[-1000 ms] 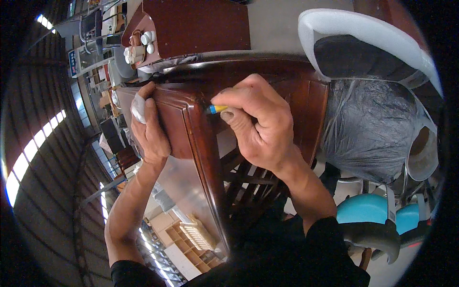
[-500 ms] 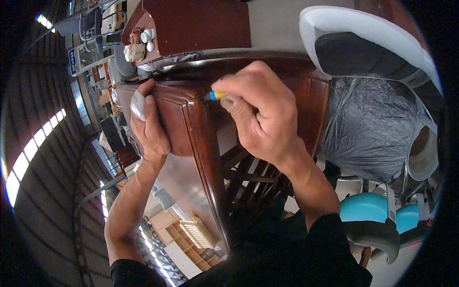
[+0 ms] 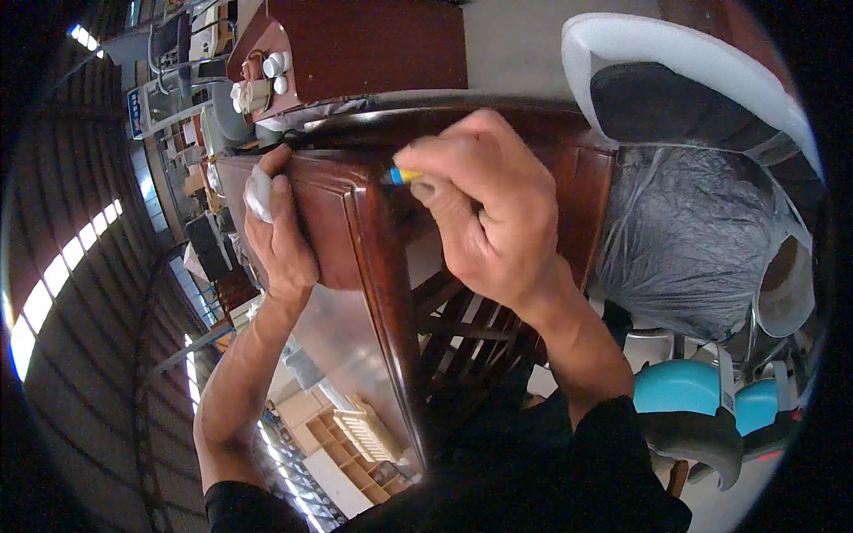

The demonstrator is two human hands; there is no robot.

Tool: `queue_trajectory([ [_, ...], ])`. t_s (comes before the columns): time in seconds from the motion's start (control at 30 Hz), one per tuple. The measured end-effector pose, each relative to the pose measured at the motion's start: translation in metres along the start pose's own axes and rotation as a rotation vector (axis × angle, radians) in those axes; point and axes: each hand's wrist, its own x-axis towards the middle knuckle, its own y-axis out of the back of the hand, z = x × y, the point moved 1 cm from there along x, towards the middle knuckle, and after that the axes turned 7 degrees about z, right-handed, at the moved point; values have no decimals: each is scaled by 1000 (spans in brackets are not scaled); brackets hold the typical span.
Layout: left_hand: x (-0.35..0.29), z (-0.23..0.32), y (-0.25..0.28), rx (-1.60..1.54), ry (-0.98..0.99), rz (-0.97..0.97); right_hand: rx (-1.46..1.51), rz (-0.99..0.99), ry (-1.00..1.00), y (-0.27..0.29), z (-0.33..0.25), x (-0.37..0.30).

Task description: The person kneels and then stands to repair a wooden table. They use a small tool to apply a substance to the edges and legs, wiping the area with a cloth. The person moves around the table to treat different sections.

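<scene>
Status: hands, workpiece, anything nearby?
Left hand: on glossy brown wooden panel. Right hand: pinching blue-yellow stick near panel's corner, contact unclear. Grey plastic-covered chair: off right.

A slim tool, banded blue and yellow and partly hidden in a grip, points toward the moulded corner of a glossy red-brown wooden panel, its tip just beside that corner, contact unclear.
</scene>
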Motion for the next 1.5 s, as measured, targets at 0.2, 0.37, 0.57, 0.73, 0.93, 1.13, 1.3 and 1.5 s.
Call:
queue_trajectory([
  [0.2,-2,-2,0,6,6,10,-25,-37,-33,4,-5,-9],
  [0.37,0,-2,1,35,-19,4,-8,7,24,-3,-1,4],
  [0.57,-1,-3,0,-2,-13,10,-13,-6,-3,0,-4,-1],
  [0.73,1,-7,-1,-2,-14,17,-8,-15,-30,2,-3,-7],
  [0.93,0,-5,-1,-39,15,6,9,11,-33,-1,-1,-2],
  [1.13,-1,4,-1,29,-17,9,-14,-5,-26,2,-5,-3],
  [1.3,-1,-2,-2,-32,16,10,-29,-7,-36,1,-6,0],
  [1.5,1,2,-2,24,-2,16,-45,-11,-43,3,-8,1],
])
